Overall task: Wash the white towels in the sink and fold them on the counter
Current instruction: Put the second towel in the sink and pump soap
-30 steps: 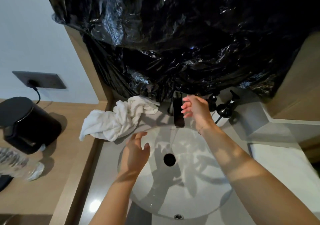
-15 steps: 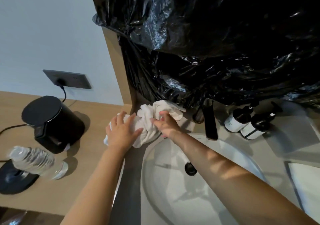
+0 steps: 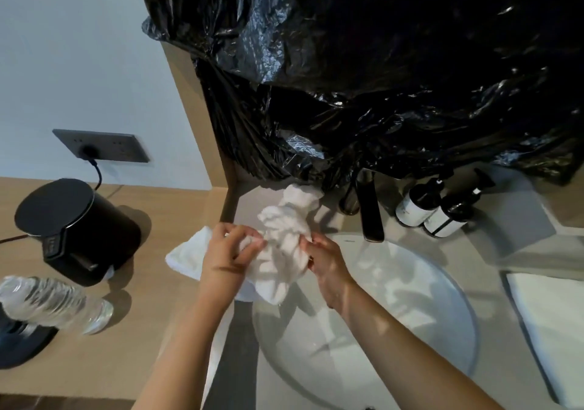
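left hand (image 3: 226, 253) and right hand (image 3: 325, 262) are both gripping the crumpled white terry towel (image 3: 284, 245) at the round white sink (image 3: 442, 330) rim; looking early: washing barely starting, folding pending.

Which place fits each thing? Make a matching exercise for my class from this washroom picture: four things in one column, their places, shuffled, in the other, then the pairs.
Things
1. crumpled white towel
2. kettle
3. two pump bottles
4. plastic water bottle

Places
A. right of the tap
B. lying on its side on the wooden counter
C. gripped by both hands at the sink's left rim
D. upright below the wall socket

Pairs: 1-C, 2-D, 3-A, 4-B
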The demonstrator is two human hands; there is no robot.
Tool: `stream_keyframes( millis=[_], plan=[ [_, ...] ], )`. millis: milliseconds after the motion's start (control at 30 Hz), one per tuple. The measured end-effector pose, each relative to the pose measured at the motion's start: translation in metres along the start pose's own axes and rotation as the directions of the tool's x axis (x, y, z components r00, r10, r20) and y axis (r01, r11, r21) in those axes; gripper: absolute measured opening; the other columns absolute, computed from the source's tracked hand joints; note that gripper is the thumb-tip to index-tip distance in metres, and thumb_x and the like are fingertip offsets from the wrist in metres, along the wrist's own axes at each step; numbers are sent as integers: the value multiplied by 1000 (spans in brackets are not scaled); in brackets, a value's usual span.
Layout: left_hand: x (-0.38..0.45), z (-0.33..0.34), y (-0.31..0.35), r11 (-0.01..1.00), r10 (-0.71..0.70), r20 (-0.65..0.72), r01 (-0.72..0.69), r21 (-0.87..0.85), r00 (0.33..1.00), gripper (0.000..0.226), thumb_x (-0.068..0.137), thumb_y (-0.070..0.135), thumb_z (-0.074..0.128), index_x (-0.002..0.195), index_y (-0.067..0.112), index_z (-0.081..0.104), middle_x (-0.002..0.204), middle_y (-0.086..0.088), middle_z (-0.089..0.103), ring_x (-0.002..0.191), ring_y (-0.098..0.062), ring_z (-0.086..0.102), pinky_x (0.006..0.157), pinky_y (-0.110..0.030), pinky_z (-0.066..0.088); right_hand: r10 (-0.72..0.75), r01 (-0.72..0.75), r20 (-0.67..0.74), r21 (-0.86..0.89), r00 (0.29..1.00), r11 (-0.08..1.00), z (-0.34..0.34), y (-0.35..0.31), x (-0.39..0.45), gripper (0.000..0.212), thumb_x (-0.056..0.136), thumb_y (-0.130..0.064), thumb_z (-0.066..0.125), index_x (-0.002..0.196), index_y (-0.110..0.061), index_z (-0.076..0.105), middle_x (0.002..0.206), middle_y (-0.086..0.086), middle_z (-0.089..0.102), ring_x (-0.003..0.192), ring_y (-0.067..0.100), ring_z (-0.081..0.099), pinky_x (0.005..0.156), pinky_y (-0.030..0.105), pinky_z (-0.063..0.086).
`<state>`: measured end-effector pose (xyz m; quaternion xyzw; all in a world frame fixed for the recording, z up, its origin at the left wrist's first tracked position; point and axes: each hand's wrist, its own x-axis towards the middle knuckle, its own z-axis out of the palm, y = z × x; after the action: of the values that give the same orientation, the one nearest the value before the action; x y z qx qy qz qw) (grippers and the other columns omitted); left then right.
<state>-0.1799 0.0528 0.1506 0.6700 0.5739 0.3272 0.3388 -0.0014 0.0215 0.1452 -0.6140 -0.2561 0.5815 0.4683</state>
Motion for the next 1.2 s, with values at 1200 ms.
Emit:
stream_keyframes(
  millis=[1200],
  plan=[
    [-74,107,64,859,-382,245,440,-261,891,29,102,27,47,74,18,53,70,1,52,69,-17,49,68,-25,40,-329,262,-137,-360,934,895,-199,-4,-86,32,90,-31,60,65,-11,56,63,-4,45,65,12,41,66,33,33]
  ],
)
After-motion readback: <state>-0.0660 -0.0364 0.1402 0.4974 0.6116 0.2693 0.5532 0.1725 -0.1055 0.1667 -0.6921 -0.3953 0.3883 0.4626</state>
